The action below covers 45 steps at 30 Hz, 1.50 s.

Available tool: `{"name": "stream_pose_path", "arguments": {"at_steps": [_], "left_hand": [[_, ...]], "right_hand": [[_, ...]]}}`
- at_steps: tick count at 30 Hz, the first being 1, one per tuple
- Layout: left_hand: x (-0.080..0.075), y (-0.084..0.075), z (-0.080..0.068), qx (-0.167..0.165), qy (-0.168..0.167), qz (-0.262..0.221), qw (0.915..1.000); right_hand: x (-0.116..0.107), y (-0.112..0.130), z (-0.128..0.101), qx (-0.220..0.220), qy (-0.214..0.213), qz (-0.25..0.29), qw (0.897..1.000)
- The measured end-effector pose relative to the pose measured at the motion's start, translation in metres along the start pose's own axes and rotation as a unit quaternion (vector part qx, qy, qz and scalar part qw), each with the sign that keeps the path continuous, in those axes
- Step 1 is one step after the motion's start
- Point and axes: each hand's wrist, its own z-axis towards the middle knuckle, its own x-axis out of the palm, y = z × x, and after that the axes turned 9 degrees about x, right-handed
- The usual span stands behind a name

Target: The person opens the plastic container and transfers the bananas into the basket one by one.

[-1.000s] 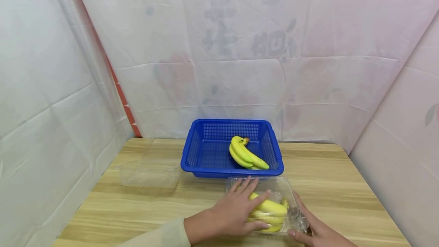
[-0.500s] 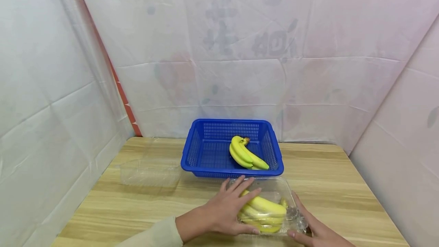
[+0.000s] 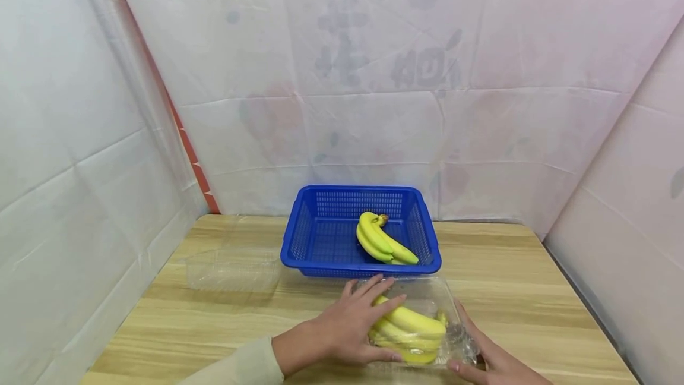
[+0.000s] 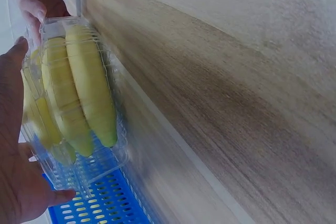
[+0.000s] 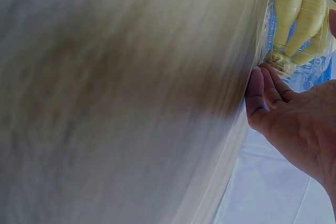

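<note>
A clear plastic clamshell box (image 3: 427, 293) with a bunch of bananas (image 3: 411, 322) inside lies on the table in front of the blue basket. My left hand (image 3: 352, 328) rests on the left part of its lid with the fingers spread. At the right end, my right hand (image 3: 491, 352) holds the box, thumb on the near side and fingers round the far side. In the right wrist view the right fingertips (image 5: 262, 72) are right at the box end beside the banana stem (image 5: 280, 64). The left wrist view shows the bananas (image 4: 86, 82) through the ribbed plastic wall.
Behind the box stands a blue plastic basket (image 3: 320, 269) holding another bunch of bananas (image 3: 382, 239). Another clear plastic container (image 3: 232, 272) sits on the left of the wooden table (image 3: 214, 325). Pale printed sheeting (image 3: 342, 106) walls the back and sides.
My left hand has slid a little left along the lid, showing more of the bananas under it. The right hand stays at the box's right end.
</note>
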Motion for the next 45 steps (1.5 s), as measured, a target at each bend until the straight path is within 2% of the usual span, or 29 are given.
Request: {"name": "stream_pose_path", "arguments": {"at_steps": [6, 19, 27, 34, 40, 44, 45], "left_hand": [[-0.002, 0.001, 0.002, -0.001, -0.002, -0.011, 0.9999], [-0.005, 0.0, 0.005, 0.001, 0.004, -0.046, 0.9989], [-0.01, -0.003, 0.009, 0.002, 0.007, -0.063, 0.998], [-0.014, -0.005, 0.01, -0.005, 0.016, -0.062, 0.9979], [-0.015, -0.008, 0.01, -0.009, 0.025, -0.055, 0.9982], [-0.019, -0.007, 0.009, -0.022, 0.016, -0.096, 0.995], [-0.02, -0.007, 0.009, -0.024, 0.016, -0.106, 0.9939]], "right_hand": [[-0.001, 0.002, -0.003, 0.005, -0.007, -0.008, 1.0], [-0.012, -0.004, -0.008, -0.035, 0.017, 0.005, 0.999], [-0.014, -0.006, -0.011, -0.037, 0.04, 0.018, 0.998], [-0.015, -0.011, -0.011, -0.052, 0.031, 0.009, 0.998], [-0.016, -0.011, -0.011, -0.012, 0.035, -0.005, 0.999], [-0.016, -0.013, -0.014, -0.001, 0.022, -0.026, 0.999], [-0.016, -0.013, -0.015, -0.009, 0.024, -0.017, 1.0]]}}
